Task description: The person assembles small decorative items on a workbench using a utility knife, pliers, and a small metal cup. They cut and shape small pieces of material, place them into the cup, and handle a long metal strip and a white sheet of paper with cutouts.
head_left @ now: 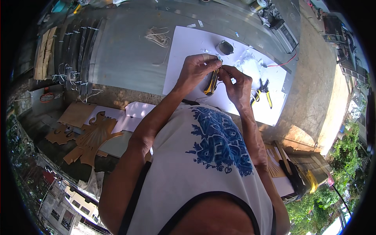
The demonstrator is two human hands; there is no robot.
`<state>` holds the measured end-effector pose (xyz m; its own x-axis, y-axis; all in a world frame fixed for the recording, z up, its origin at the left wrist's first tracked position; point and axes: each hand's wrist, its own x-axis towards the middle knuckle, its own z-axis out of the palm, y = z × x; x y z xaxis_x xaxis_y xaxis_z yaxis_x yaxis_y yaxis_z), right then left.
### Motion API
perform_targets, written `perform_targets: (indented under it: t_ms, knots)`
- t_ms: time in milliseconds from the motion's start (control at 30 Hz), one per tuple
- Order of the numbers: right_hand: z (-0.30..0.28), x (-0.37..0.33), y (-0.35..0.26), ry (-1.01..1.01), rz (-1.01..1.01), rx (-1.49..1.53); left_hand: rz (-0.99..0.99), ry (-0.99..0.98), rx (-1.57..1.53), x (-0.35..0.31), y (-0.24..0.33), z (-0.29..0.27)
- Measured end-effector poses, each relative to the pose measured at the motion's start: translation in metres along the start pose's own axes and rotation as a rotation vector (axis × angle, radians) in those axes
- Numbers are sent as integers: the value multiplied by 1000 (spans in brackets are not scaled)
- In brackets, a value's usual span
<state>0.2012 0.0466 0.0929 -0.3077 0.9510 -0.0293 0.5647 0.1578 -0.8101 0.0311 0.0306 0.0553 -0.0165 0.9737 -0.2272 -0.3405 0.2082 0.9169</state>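
My left hand (199,67) and my right hand (237,85) meet above a white sheet (172,70) on the table. Thumb and fingers of both are pinched together around something small and pale, too small to make out. Just below the fingertips lies a yellow and black utility knife (212,84), between the two hands. Beyond the fingertips sits a black roll of tape (225,47). To the right of my right hand, yellow-handled wire strippers (264,93) rest on the sheet.
A coil of white cord (158,37) lies left of the sheet. At the back right stand a grey metal box (284,36) and a tin can (257,5). A red wire (288,62) runs onto the sheet. Dark strips (80,49) are ranged far left. Brown cutouts (94,135) lie below.
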Motion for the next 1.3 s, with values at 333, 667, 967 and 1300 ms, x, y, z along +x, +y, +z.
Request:
perform_targets:
  t_ms: [333, 667, 967, 1300]
  knots:
    - [-19, 20, -1, -101, 21, 239, 46, -86, 154, -6, -7, -5]
    - [-20, 22, 8, -219, 205, 554, 63, -126, 384, -12, 6, -5]
    - [-19, 17, 29, -232, 262, 620, -33, -150, 288, -9, -5, -3]
    - [-18, -5, 79, -278, -47, -277, -44, -17, 182, -1, -18, -13]
